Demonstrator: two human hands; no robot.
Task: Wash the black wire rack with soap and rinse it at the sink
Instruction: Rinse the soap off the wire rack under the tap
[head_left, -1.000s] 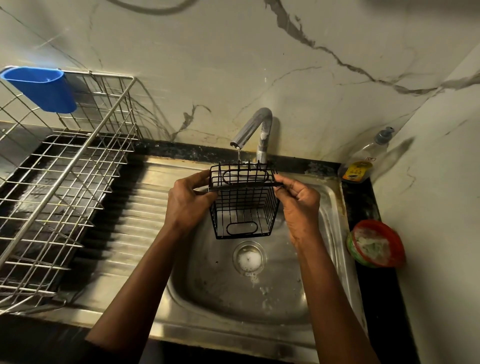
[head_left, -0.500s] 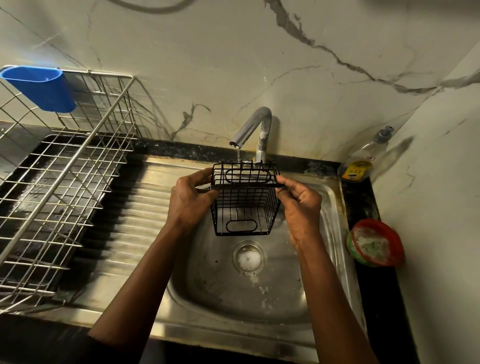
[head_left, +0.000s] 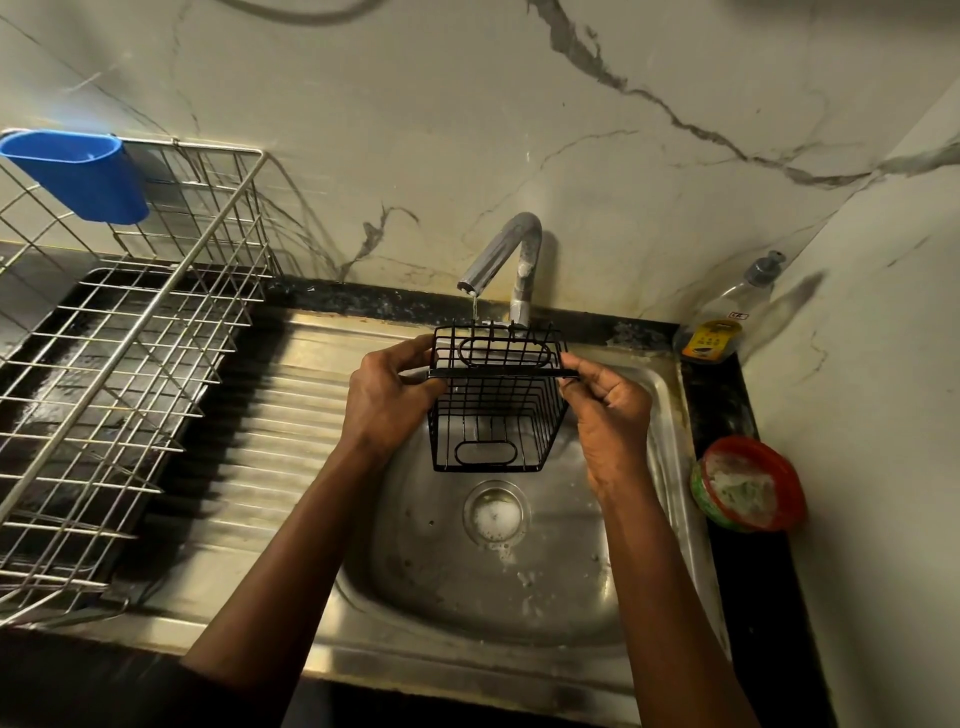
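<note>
A person holds a black wire rack (head_left: 496, 400) over a steel sink (head_left: 524, 613) beneath a thin trickle of water (head_left: 474, 307) from the curved faucet (head_left: 511, 249). Far out to the left of the left hand (head_left: 387, 400), a blue plastic cup (head_left: 78, 176) hangs on the back corner of a silver dish rack (head_left: 119, 364), which stands at the end of the ribbed drainboard (head_left: 291, 415) that runs up beside that hand. The left hand grips the rack's left side, fingers curled round the wires at its upper corner. The rack hangs between the two hands, clear of the basin floor, its far rim just under the spout and directly above the round drain (head_left: 496, 512). The right hand (head_left: 608, 410) pinches the right end of the rack's top bar between thumb and fingertips, the other fingers bent beneath. Beyond the right hand, in the back corner of the dark counter, stands a clear pump bottle (head_left: 727, 317) with a yellow label; nearer the camera and to that hand's right sits a red-rimmed tub (head_left: 748, 483) holding a pale, soapy-looking mass.
</note>
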